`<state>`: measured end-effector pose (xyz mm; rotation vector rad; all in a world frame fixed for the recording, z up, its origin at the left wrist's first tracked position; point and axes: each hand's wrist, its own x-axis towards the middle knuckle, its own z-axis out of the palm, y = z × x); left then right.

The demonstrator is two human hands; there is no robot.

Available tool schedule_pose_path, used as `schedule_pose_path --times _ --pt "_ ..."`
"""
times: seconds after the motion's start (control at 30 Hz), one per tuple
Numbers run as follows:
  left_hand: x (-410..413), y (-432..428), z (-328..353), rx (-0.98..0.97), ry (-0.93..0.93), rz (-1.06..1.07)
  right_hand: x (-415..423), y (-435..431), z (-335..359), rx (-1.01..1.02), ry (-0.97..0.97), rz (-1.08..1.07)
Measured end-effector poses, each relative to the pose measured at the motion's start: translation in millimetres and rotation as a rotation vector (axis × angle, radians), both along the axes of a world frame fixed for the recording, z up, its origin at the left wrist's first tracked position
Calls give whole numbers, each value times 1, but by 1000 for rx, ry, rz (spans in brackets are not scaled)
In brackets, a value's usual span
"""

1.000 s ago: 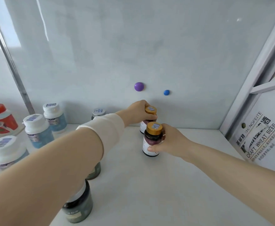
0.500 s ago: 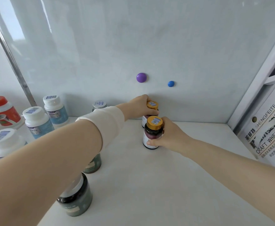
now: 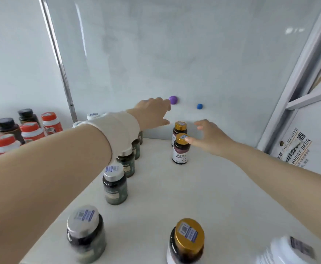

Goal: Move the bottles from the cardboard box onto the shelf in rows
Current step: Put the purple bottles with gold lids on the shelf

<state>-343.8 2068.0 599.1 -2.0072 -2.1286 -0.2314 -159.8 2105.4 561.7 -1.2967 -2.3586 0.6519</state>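
Note:
Two dark bottles with gold caps stand one behind the other at the back of the white shelf (image 3: 222, 187): the rear one (image 3: 179, 130) near the wall, the front one (image 3: 181, 149) just ahead of it. My left hand (image 3: 152, 113) hovers above and left of them, fingers spread and holding nothing. My right hand (image 3: 209, 136) is open to their right, with a fingertip at the front bottle's cap. A third gold-capped bottle (image 3: 187, 242) stands at the near edge. The cardboard box is out of view.
A row of dark green bottles with silver caps (image 3: 115, 183) runs front to back along the shelf's left side. Red-capped and black-capped bottles (image 3: 32, 128) stand beyond the metal post on the left. A white-capped bottle (image 3: 287, 252) is blurred at bottom right. Purple (image 3: 173, 100) and blue magnets dot the wall.
Both hands have let go of the two gold-capped bottles and pulled back from them, fingers now spread. The view has tilted down and drawn back, showing more bottles near me.

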Motion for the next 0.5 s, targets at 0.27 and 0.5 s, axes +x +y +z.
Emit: schedule_pose_path --times 0.27,0.5 --pt "-6 -133 21 4 633 156 -20 -101 28 441 -340 110" --pt "-78 -274 23 -66 614 374 -118 -209 39 540 -342 304"
